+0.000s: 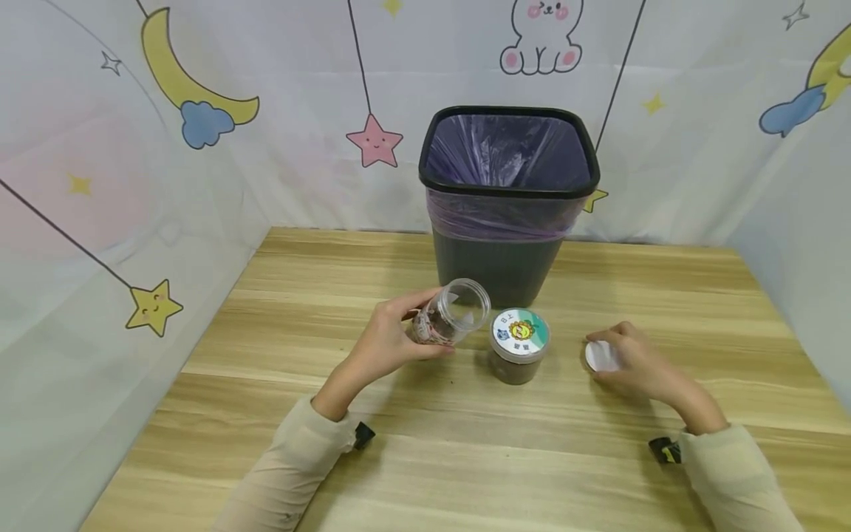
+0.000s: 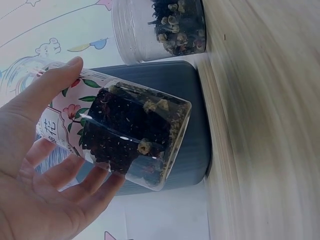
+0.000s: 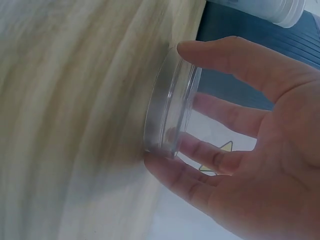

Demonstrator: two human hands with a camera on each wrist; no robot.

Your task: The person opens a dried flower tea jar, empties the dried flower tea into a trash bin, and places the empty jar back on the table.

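Observation:
My left hand (image 1: 385, 336) grips a clear plastic jar (image 1: 435, 327) with a floral label. The jar is lidless and leans, its mouth up toward the right in the head view. Dark dried tea with small pale buds shows in the bottom of this jar (image 2: 130, 127) in the left wrist view. My right hand (image 1: 641, 363) pinches a round clear lid (image 3: 171, 107) by its rim, right at the tabletop. Between the hands stands a second jar (image 1: 515, 369), upright, its lid (image 1: 521, 332) bearing a sun sticker.
A dark trash bin (image 1: 495, 266) lined with a purple bag (image 1: 505, 222) stands behind the jars, near the back edge of the wooden table (image 1: 465, 473). White curtains (image 1: 279, 170) printed with stars and moons surround the table at the back and sides.

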